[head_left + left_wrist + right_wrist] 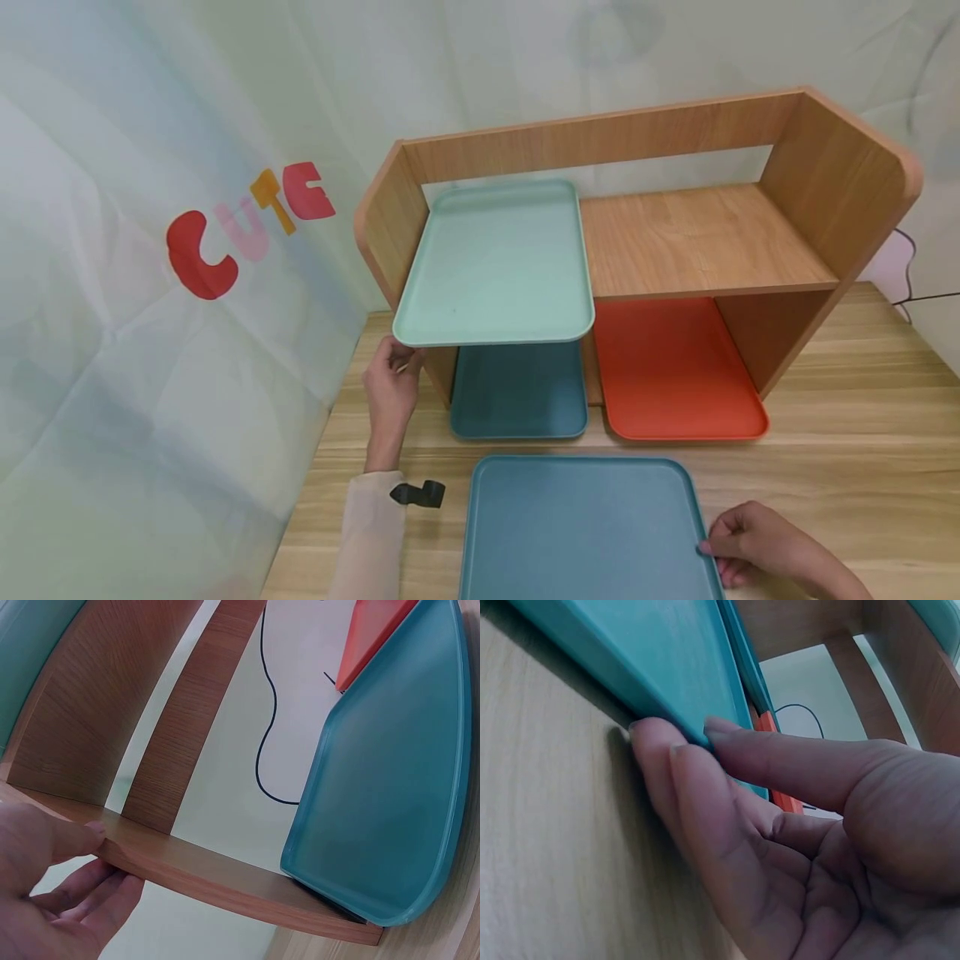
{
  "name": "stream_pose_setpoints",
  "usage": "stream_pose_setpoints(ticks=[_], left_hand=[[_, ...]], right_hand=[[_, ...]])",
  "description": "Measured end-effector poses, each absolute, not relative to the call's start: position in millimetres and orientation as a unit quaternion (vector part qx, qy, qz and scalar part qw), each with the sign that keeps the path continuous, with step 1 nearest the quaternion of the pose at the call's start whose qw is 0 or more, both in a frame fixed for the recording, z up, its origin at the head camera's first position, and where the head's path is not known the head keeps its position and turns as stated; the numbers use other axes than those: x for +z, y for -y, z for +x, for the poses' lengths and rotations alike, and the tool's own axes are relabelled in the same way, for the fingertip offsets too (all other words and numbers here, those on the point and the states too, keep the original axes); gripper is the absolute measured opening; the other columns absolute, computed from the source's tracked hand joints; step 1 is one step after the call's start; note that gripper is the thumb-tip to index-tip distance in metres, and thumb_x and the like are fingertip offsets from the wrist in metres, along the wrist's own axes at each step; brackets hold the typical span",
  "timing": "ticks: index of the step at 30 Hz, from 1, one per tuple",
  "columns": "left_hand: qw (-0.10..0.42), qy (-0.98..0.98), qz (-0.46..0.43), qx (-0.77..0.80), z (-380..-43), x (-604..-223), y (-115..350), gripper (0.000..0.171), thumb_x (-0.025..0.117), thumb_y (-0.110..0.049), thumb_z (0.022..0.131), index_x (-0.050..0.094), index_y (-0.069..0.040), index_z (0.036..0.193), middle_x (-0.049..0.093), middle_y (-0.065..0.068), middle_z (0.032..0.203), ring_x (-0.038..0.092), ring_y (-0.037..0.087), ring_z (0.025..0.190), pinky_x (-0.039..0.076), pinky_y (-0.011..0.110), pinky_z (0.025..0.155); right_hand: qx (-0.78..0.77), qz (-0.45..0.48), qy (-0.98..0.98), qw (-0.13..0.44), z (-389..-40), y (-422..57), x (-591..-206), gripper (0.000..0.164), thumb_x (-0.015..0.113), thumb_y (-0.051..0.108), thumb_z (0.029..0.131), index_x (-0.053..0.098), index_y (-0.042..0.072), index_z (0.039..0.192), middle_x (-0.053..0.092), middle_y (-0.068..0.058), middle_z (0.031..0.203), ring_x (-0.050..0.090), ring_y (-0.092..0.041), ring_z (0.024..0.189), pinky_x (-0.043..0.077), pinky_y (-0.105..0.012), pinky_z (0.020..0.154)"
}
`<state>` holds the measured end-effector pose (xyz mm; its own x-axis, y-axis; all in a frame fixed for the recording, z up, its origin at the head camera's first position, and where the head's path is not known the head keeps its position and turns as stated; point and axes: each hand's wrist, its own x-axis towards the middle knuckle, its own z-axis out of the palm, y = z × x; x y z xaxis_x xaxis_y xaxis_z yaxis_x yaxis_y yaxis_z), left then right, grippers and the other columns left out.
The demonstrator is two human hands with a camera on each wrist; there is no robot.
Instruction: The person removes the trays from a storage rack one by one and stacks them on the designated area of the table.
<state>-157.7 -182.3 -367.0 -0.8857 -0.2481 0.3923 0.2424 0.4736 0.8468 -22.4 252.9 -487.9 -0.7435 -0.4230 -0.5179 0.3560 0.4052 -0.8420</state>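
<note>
In the left wrist view, my left hand point(56, 889) grips the edge of the wooden shelf's left side panel point(217, 871), thumb on one face and fingers on the other. In the head view, this left hand point(393, 385) is just below the front left corner of a mint green tray point(498, 258). My right hand point(765, 540) pinches the right rim of a blue tray point(585, 529) lying before the shelf. Up close, thumb and fingertips of the right hand point(780, 817) meet at the rim of that blue tray point(652, 667).
The two-level wooden shelf point(705, 242) holds the mint tray on its upper left. Below, a darker blue tray point(521, 392) lies in the left compartment and a red tray point(678, 367) in the right. A fabric backdrop point(225, 375) hangs beside the wood-grain table point(847, 433).
</note>
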Motion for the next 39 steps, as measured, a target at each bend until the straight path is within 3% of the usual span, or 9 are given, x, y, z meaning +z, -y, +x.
stream_pose_setpoints(ticks=[10, 16, 22, 25, 31, 39], left_hand=[[0.236, 0.824, -0.004, -0.514, -155.8, -364.3, 181.3, 0.013, 0.062, 0.006, 0.087, 0.057, 0.007, 0.1, 0.066, 0.025, 0.098, 0.067, 0.035, 0.1, 0.057, 0.04, 0.086], [0.231, 0.822, -0.009, -0.52, -155.4, -363.4, 181.2, 0.013, 0.062, 0.006, 0.088, 0.057, 0.006, 0.1, 0.066, 0.025, 0.098, 0.067, 0.035, 0.1, 0.057, 0.039, 0.086], [0.237, 0.821, -0.007, -0.52, -163.7, -375.7, 186.9, 0.013, 0.063, 0.005, 0.088, 0.057, 0.006, 0.1, 0.065, 0.025, 0.098, 0.067, 0.035, 0.1, 0.057, 0.041, 0.086], [0.241, 0.82, -0.006, -0.518, -171.1, -387.0, 191.9, 0.013, 0.063, 0.003, 0.088, 0.058, 0.004, 0.1, 0.066, 0.024, 0.099, 0.067, 0.034, 0.101, 0.057, 0.041, 0.086], [0.242, 0.819, -0.004, -0.52, -175.2, -394.6, 196.8, 0.013, 0.065, -0.001, 0.088, 0.059, -0.001, 0.099, 0.067, 0.018, 0.098, 0.068, 0.029, 0.1, 0.058, 0.037, 0.085], [0.245, 0.824, -0.002, -0.511, -174.7, -394.4, 196.8, 0.012, 0.065, -0.002, 0.089, 0.06, -0.002, 0.099, 0.068, 0.014, 0.096, 0.068, 0.025, 0.098, 0.058, 0.034, 0.084]], right_hand=[[-0.477, -0.022, -0.817, 0.323, -23.7, -252.2, -469.5, 0.026, 0.067, 0.028, 0.088, 0.068, 0.002, 0.081, 0.065, -0.001, 0.069, 0.061, -0.014, 0.066, 0.056, -0.027, 0.058], [-0.499, 0.003, -0.819, 0.283, -28.9, -251.3, -442.6, 0.041, 0.061, 0.035, 0.092, 0.066, -0.003, 0.106, 0.071, -0.01, 0.095, 0.068, -0.02, 0.084, 0.06, -0.034, 0.073], [-0.578, -0.022, -0.784, 0.224, -31.1, -245.5, -422.0, 0.051, 0.056, 0.026, 0.097, 0.049, -0.013, 0.128, 0.065, -0.02, 0.117, 0.069, -0.015, 0.098, 0.058, -0.025, 0.083], [-0.598, -0.037, -0.777, 0.193, -33.6, -243.8, -415.8, 0.053, 0.055, 0.022, 0.098, 0.042, -0.017, 0.131, 0.067, -0.015, 0.117, 0.068, -0.01, 0.099, 0.057, -0.024, 0.084], [-0.616, -0.06, -0.77, 0.156, -39.4, -240.8, -404.4, 0.047, 0.051, 0.018, 0.099, 0.044, -0.017, 0.13, 0.071, 0.008, 0.108, 0.068, -0.007, 0.098, 0.056, -0.018, 0.083], [-0.633, -0.066, -0.756, 0.153, -47.6, -229.6, -379.4, 0.047, 0.05, 0.022, 0.1, 0.045, -0.011, 0.133, 0.07, -0.002, 0.115, 0.068, -0.014, 0.103, 0.054, -0.018, 0.087]])
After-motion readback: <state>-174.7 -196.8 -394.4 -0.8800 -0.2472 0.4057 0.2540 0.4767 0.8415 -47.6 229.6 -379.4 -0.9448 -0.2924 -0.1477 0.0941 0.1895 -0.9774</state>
